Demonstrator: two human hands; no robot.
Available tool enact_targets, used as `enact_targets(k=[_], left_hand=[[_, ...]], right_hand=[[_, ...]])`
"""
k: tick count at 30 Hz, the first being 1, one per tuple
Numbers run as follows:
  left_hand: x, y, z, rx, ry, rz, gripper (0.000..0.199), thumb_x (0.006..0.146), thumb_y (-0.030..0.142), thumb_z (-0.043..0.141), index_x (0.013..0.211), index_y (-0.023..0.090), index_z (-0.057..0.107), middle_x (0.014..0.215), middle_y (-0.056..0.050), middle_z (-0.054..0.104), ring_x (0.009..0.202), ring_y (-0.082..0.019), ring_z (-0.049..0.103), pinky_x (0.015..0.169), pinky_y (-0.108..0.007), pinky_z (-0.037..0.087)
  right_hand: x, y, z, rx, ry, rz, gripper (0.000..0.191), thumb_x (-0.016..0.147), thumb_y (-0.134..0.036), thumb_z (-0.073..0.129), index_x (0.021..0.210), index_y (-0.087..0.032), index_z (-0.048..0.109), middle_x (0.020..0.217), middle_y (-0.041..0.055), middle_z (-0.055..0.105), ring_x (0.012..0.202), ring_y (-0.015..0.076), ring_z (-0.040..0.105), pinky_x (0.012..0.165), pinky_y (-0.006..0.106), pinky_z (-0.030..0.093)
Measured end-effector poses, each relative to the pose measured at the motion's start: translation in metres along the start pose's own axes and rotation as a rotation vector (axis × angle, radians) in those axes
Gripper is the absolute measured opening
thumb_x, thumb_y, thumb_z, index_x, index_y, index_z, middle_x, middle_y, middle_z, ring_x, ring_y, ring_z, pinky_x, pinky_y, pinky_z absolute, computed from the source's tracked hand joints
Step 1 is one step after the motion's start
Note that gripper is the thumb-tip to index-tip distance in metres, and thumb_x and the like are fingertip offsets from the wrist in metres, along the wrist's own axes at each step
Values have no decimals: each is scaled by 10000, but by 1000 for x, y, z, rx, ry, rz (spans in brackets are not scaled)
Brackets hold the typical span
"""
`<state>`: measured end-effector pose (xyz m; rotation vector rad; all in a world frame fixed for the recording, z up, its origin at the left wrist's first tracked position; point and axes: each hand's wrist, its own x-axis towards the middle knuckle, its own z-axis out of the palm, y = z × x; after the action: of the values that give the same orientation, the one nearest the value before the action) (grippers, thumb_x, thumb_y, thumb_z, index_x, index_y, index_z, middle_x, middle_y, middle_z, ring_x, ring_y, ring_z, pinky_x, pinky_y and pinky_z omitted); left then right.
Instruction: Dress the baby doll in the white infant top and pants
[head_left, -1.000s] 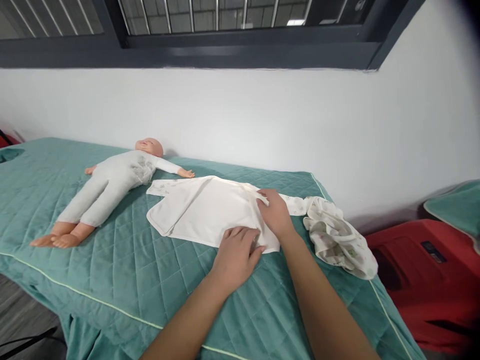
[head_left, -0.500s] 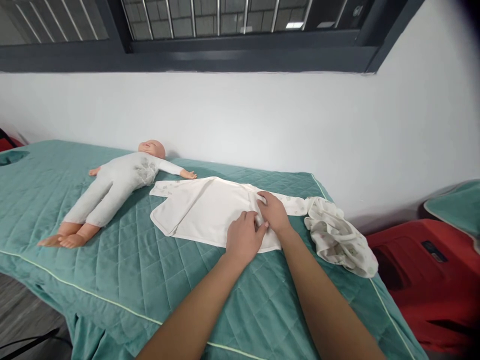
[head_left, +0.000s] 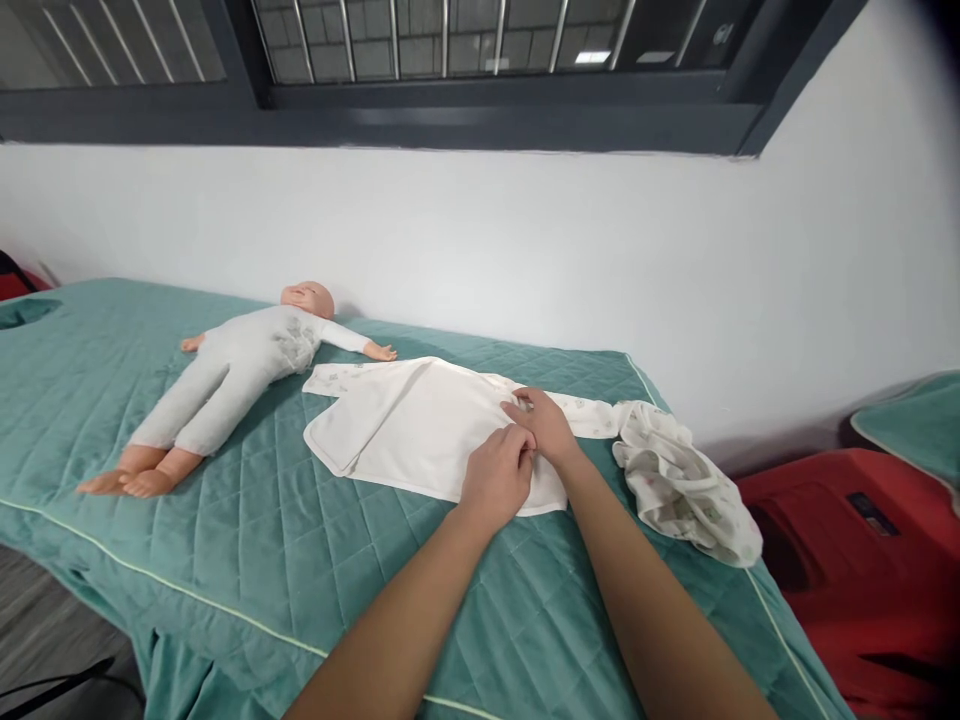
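A small white garment [head_left: 427,425] with printed sleeves lies spread on the green quilted cover [head_left: 285,560]. Both my hands are at its right part, close together and touching. My left hand [head_left: 498,472] has its fingers curled and pressed together at the cloth; what they grip is too small to make out. Just behind it, my right hand [head_left: 544,425] rests on the garment with its fingers partly spread near the right sleeve. A crumpled printed cloth [head_left: 686,485] lies at the end of that sleeve.
A baby doll [head_left: 251,360] in white clothing lies on its back at the left, one hand near the garment's left sleeve. Behind the bed are a white wall [head_left: 480,240] and a barred window. A red plastic chair [head_left: 847,560] stands at the right.
My left hand has moved slightly, and its fingers have curled in closer together. The fingers of my right hand have shifted a little on the cloth. The view has moved slightly.
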<state>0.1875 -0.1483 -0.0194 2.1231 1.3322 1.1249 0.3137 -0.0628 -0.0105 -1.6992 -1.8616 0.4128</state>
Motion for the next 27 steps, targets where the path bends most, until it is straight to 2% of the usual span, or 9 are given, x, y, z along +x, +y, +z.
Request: enact_targets(k=[4, 6, 11, 15, 18, 23, 25, 27], left_hand=[[0, 1, -1, 28, -13, -40, 110, 868, 133, 479, 897, 235, 507, 885, -3, 601, 843, -170, 570, 743, -289, 421], [0, 2, -2, 51, -26, -47, 103, 871, 140, 473, 893, 236, 505, 876, -6, 600, 840, -175, 571, 740, -295, 424], [2, 3, -3, 101, -44, -93, 107, 859, 127, 479, 861, 232, 501, 879, -20, 618, 869, -189, 579, 752, -303, 439], [4, 3, -2, 114, -60, -131, 106, 858, 130, 496, 863, 234, 509, 891, -18, 626, 878, -188, 584, 753, -301, 449], [4, 3, -1, 101, -52, -137, 97, 877, 144, 489, 892, 234, 521, 900, -14, 626, 864, -184, 583, 756, -305, 454], [3, 1, 1, -10, -13, -98, 123, 889, 131, 481, 900, 234, 546, 918, 4, 628, 847, -152, 579, 758, -275, 453], [2, 1, 1, -51, 4, -112, 129, 884, 125, 489, 903, 232, 558, 932, 4, 636, 862, -148, 584, 779, -268, 463], [3, 0, 0, -69, 39, -139, 133, 895, 134, 486, 934, 229, 571, 971, -10, 647, 920, -156, 590, 832, -275, 474]], right_hand=[[17, -10, 0, -122, -85, -10, 452, 748, -365, 759, 1132, -146, 662, 1207, 141, 657, 1163, 281, 585, 1013, 375, 433], [24, -17, 1, -188, -91, -10, 406, 708, -317, 781, 1060, -139, 687, 1185, 158, 646, 1161, 307, 569, 1023, 400, 416], [28, -28, 6, -305, -19, 16, 266, 794, -209, 633, 1044, -130, 680, 1185, 194, 601, 1116, 316, 564, 940, 407, 443], [26, -25, 8, -332, 18, 19, 246, 827, -144, 541, 1034, -159, 671, 1076, 159, 643, 989, 271, 613, 843, 357, 459], [26, -23, 4, -321, 40, 10, 230, 846, -149, 511, 1007, -173, 673, 1038, 135, 660, 903, 247, 635, 786, 335, 456], [24, -22, -7, -300, 184, -9, 249, 891, -181, 457, 1053, -161, 645, 1122, 150, 635, 940, 255, 626, 801, 343, 438], [23, -21, -9, -287, 225, -18, 232, 894, -183, 455, 1026, -170, 645, 1081, 139, 652, 921, 258, 626, 773, 340, 429], [23, -19, -9, -281, 205, 7, 227, 904, -192, 452, 1018, -182, 648, 990, 121, 680, 881, 262, 629, 733, 337, 417]])
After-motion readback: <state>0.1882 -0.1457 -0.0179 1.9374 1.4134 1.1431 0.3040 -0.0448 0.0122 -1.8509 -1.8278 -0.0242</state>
